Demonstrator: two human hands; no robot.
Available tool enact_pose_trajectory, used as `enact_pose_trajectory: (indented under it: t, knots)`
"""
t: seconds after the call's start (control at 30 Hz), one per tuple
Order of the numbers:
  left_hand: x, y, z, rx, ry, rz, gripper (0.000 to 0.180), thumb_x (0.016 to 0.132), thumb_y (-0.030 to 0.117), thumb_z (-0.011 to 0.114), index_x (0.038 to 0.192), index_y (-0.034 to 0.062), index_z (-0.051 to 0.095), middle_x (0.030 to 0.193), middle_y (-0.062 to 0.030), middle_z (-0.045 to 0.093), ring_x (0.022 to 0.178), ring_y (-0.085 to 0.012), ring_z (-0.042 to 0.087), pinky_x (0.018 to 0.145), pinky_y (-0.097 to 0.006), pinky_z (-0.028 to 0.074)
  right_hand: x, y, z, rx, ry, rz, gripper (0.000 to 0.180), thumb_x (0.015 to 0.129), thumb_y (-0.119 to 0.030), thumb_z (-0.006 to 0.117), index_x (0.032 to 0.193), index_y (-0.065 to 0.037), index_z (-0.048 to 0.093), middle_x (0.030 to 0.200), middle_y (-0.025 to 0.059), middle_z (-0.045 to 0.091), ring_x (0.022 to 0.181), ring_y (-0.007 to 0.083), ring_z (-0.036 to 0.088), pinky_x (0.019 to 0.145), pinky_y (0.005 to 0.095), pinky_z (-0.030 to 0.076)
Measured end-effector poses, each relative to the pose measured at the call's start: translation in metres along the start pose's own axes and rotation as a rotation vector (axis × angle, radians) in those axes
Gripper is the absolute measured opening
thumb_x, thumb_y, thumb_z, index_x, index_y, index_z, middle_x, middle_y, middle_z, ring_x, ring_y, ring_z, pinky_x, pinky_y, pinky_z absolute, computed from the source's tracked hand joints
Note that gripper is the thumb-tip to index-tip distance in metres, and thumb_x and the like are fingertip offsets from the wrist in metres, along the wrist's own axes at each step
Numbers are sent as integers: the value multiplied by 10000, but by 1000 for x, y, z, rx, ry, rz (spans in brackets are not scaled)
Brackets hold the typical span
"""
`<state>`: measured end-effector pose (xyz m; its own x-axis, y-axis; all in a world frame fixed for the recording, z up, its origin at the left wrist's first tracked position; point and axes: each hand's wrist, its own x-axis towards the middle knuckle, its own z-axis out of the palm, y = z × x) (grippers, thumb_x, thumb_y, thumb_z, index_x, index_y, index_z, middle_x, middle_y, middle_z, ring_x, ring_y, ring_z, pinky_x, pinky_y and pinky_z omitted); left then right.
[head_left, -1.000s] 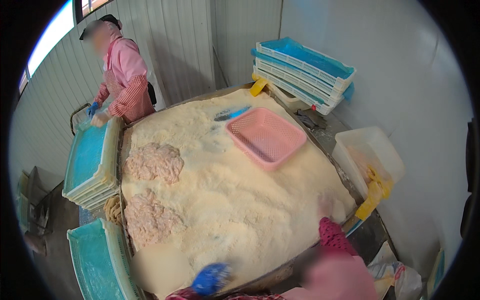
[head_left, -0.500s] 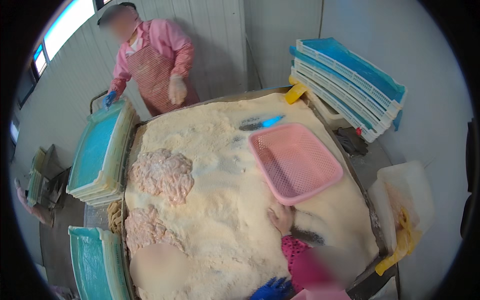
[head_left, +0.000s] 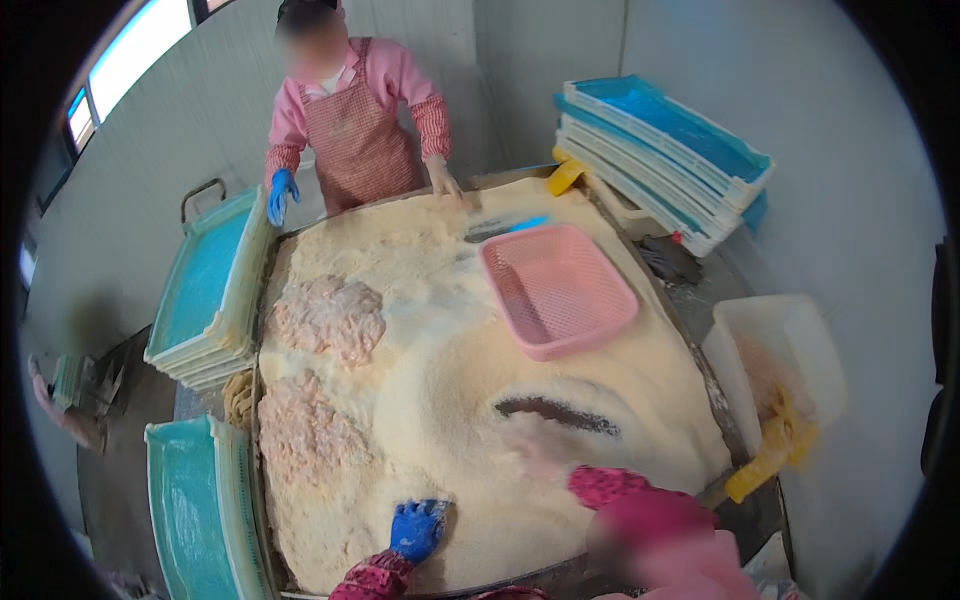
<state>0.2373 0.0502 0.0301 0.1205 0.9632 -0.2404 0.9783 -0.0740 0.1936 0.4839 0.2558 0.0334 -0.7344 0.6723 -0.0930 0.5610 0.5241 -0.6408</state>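
Note:
A broad table is covered with pale breadcrumbs (head_left: 450,365). My left hand (head_left: 418,530), in a blue glove, rests on the crumbs near the front edge with its fingers spread and nothing held. To its right, my right hand (head_left: 540,445) is low over the crumbs beside a dark bare strip (head_left: 560,412). That hand is smeared by motion, so its finger posture is unclear. Two heaps of pale pink raw meat pieces, one farther (head_left: 328,318) and one nearer (head_left: 310,428), lie on the left side. A pink perforated basket (head_left: 558,290) sits on the crumbs beyond my right hand.
Stacked trays with blue liners stand at the left (head_left: 205,290) and far right (head_left: 665,150); another lined tray (head_left: 185,510) is front left. A white tub (head_left: 785,350) with yellow material is at the right. A co-worker (head_left: 360,140) stands across the table. A blue-handled tool (head_left: 528,224) lies beyond the basket.
My left hand has moved left and forward onto the crumbs. My right hand has swept left, and a longer dark strip shows. The co-worker has shifted right, one hand now at the table's far edge.

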Motion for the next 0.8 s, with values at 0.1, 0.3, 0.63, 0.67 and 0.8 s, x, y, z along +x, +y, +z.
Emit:
enact_pose_trajectory:
  t: [0.1, 0.3, 0.63, 0.67, 0.8]
  knots:
    - [10, 19, 0, 56, 262, 202, 450, 834, 283, 479, 1269, 171, 507, 1318, -148, 459, 1147, -339, 433, 956, -476, 315, -70, 94, 21, -328, 369, 427, 542, 756, -336, 596, 1230, -86, 519, 1237, 147, 508, 1218, 338, 403, 994, 508, 307]
    - [71, -6, 10, -394, 539, 141, 389, 917, 254, 412, 1225, 24, 472, 1221, -131, 507, 1191, -277, 425, 1022, -414, 304, -44, -67, 21, -293, 483, 445, 536, 901, -433, 423, 1323, -103, 435, 1344, 179, 417, 1301, 318, 317, 1090, 412, 207]
    - [97, 98, -66, -1533, 567, 217, 546, 963, 269, 375, 1446, 84, 200, 1475, -62, 257, 1332, -183, 284, 1052, -335, 278, -146, -70, 41, 634, 697, 98, 525, 907, -234, 539, 1363, -56, 351, 1312, 129, 473, 1199, 215, 456, 1009, 346, 349]
    - [98, 112, -68, -1510, 487, 287, 551, 944, 198, 411, 1441, 70, 211, 1461, -78, 283, 1299, -185, 334, 1038, -313, 301, -175, -44, 32, 766, 925, 150, 488, 889, -187, 565, 1328, -50, 403, 1264, 113, 516, 1141, 212, 504, 969, 341, 392]
    - [99, 198, -28, -1430, 72, 391, 556, 869, 61, 502, 1386, 7, 306, 1386, -123, 386, 1191, -217, 457, 999, -328, 371, -322, 26, -72, 98, 1787, 642, 56, 805, -13, 509, 854, -38, 520, 816, 60, 510, 748, 171, 512, 702, 281, 432]
